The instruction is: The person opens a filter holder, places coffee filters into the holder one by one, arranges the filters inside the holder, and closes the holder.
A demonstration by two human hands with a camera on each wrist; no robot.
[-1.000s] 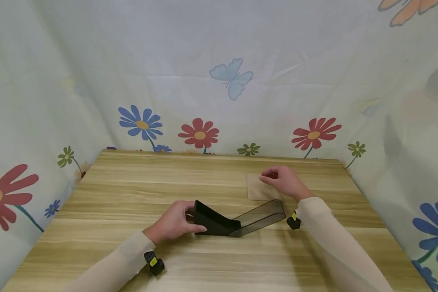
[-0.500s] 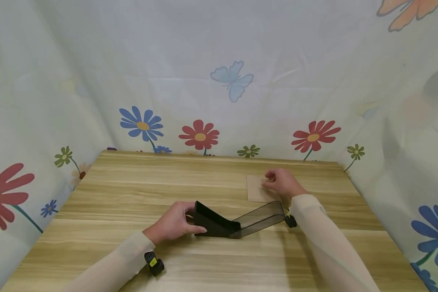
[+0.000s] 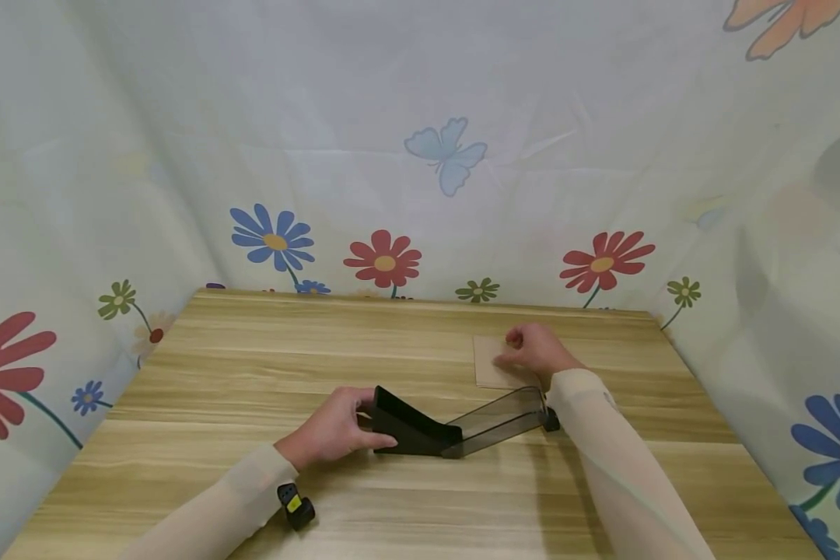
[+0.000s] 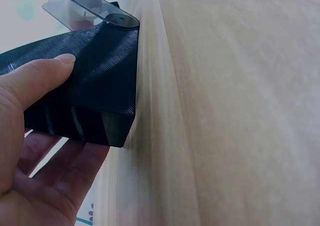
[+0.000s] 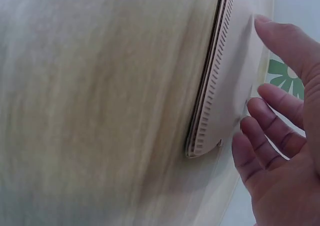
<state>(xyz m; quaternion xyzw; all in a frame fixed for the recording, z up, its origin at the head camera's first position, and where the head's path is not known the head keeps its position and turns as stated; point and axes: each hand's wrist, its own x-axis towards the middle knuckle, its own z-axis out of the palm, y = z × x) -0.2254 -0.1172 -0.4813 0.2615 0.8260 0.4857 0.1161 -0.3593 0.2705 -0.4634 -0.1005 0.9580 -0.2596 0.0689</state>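
Observation:
My left hand (image 3: 336, 426) grips the closed end of a black filter paper holder (image 3: 413, 428), thumb on the near side and fingers on the far side. A smoky see-through cover (image 3: 493, 424) is hinged at the holder's right end and swung out to the right. Behind it, a stack of brown paper coffee filters (image 3: 488, 373) lies flat on the table. My right hand (image 3: 540, 350) is over the stack's right part. In the right wrist view, the thumb touches the top filter (image 5: 240, 80), whose edge is crimped. The other fingers are loosely bent beside the stack.
The wood-grain table (image 3: 308, 342) ends at a pale flowered curtain (image 3: 322, 155), which also hangs along both sides. The clear cover stands close to my right wrist, between the filters and the near table edge.
My right hand has come slightly down and nearer, and its thumb has moved left onto the filters after drawing back. The left hand and the holder have stayed in place.

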